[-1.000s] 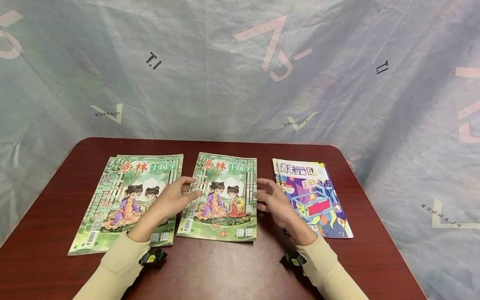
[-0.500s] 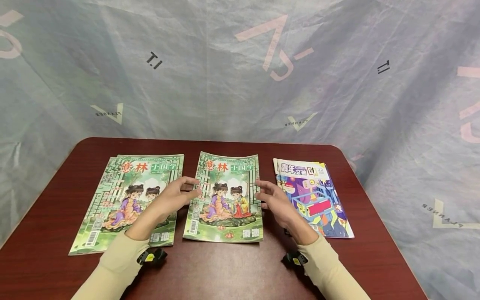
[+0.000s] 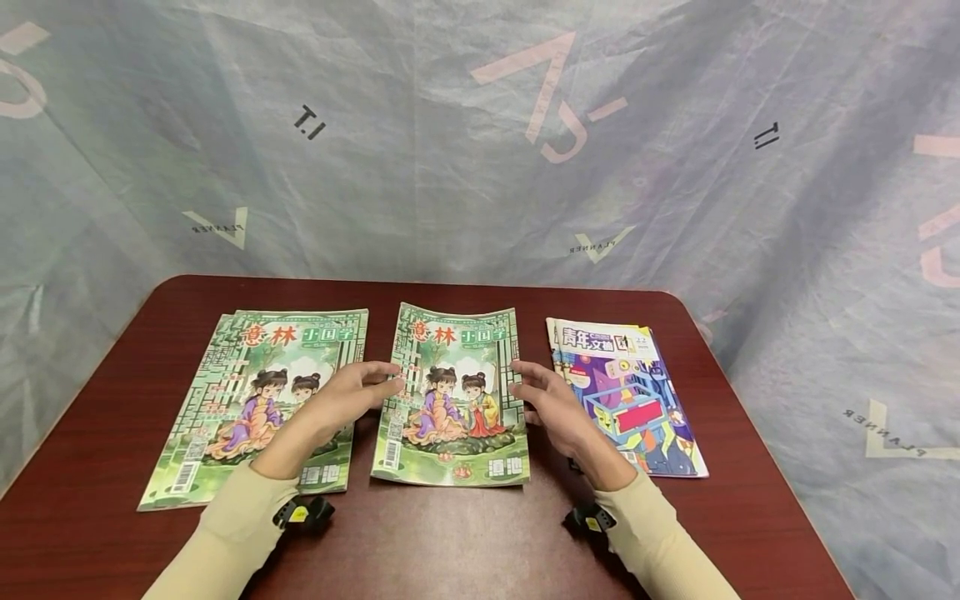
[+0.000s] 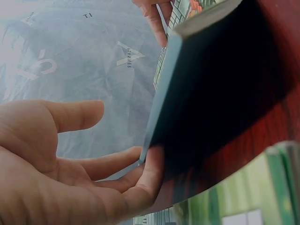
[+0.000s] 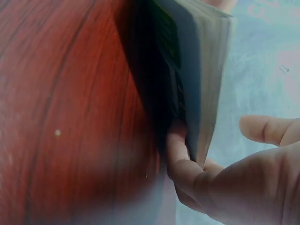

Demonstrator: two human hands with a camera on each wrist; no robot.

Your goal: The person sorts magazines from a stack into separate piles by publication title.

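A green magazine (image 3: 456, 408) with two cartoon children on its cover lies between my hands in the head view. My left hand (image 3: 341, 402) holds its left edge and my right hand (image 3: 557, 408) its right edge. From the left wrist, the magazine (image 4: 201, 79) shows a dark underside raised off the table, with fingers (image 4: 152, 176) curled beneath the edge and the thumb apart from the cover. In the right wrist view, a finger (image 5: 178, 145) hooks under the magazine (image 5: 208, 89), whose page edges show, while that thumb also stands off.
To the left, matching green magazines (image 3: 247, 400) lie overlapped, partly behind my left forearm. A small pile of purple magazines (image 3: 637, 417) sits right of my right hand. The dark red table (image 3: 450, 542) ends at a grey printed curtain (image 3: 450, 167).
The middle magazine has shifted slightly right, and its cover now bows a little between my hands. My left hand has moved slightly right with it; the side piles stay put.
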